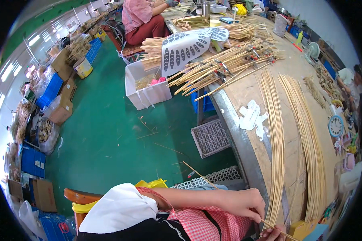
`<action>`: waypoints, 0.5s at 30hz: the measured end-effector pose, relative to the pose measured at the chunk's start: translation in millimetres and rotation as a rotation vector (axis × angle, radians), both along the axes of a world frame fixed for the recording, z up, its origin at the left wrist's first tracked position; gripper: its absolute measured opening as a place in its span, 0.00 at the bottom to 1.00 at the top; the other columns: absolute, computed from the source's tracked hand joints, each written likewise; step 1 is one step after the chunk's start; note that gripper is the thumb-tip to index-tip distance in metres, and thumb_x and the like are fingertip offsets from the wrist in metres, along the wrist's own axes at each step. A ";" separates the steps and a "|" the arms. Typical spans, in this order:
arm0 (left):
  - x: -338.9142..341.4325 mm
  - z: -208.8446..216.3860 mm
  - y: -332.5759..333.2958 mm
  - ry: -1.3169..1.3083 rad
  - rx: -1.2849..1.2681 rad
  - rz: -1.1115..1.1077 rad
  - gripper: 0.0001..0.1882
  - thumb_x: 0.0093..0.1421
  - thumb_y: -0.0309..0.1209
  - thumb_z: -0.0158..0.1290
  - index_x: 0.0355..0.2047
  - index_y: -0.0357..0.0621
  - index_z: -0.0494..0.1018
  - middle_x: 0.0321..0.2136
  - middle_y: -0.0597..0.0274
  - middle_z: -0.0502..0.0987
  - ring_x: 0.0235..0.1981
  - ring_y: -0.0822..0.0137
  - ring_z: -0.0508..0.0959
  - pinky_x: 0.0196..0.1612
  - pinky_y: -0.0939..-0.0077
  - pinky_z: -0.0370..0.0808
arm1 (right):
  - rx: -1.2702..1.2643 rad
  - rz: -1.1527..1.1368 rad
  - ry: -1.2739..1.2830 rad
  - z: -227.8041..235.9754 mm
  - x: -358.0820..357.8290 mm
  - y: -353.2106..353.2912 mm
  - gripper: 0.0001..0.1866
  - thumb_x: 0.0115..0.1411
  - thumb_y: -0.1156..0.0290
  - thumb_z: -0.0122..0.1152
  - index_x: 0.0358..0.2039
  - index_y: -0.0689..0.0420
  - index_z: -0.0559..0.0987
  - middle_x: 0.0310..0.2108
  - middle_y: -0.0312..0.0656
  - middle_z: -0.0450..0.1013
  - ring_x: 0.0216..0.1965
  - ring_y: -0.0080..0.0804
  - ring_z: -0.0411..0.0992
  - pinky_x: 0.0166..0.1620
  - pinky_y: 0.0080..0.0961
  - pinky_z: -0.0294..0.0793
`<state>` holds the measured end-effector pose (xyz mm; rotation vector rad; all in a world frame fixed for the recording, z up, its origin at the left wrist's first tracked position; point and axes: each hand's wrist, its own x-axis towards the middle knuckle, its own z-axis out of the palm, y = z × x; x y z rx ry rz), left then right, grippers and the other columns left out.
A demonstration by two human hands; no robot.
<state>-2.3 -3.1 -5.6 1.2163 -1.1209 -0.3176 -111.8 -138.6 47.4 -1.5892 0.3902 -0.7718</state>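
Observation:
My left hand [248,203] reaches across from the left at the near edge of the table, its fingers closed on a thin straw-coloured stick [200,175]. The stick slants from over the floor, passes behind my left forearm and comes out past my fingers. Lower down, my right hand [272,234] pinches the same stick close to its lower end; the picture's bottom edge cuts this hand off. Just beyond my hands, a long bundle of similar sticks [276,148] lies on the table [245,94]. A second loose bundle [309,152] lies to its right.
White paper cutouts [251,115] lie left of the near bundle. Farther off are clamped sticks [229,66] and a patterned paper template [185,52]. A white bin [147,94] and a grey crate [211,138] stand on the green floor. A seated person [142,20] works at the far left.

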 end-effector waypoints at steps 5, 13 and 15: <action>-6.3 -11.0 -7.9 0.316 0.058 -0.249 0.10 0.58 0.31 0.54 0.28 0.35 0.78 0.19 0.58 0.78 0.21 0.69 0.76 0.25 0.75 0.70 | -0.121 0.110 -0.078 -6.1 -10.9 -10.5 0.09 0.57 0.78 0.57 0.21 0.68 0.73 0.17 0.43 0.69 0.15 0.26 0.63 0.18 0.19 0.62; -6.9 -8.8 -13.2 0.204 -0.043 -0.127 0.16 0.59 0.35 0.55 0.22 0.33 0.77 0.15 0.61 0.75 0.18 0.72 0.73 0.23 0.75 0.67 | -0.846 0.009 -0.161 1.1 -21.9 -99.7 0.12 0.56 0.68 0.63 0.25 0.66 0.76 0.21 0.44 0.73 0.20 0.31 0.68 0.22 0.27 0.69; -2.7 -19.7 -18.0 0.196 -0.066 -0.082 0.14 0.58 0.35 0.56 0.24 0.35 0.78 0.17 0.61 0.77 0.20 0.72 0.75 0.23 0.76 0.69 | -0.913 -0.105 -0.151 -2.5 -25.9 -117.4 0.12 0.56 0.67 0.64 0.25 0.65 0.77 0.21 0.44 0.73 0.21 0.32 0.68 0.23 0.28 0.69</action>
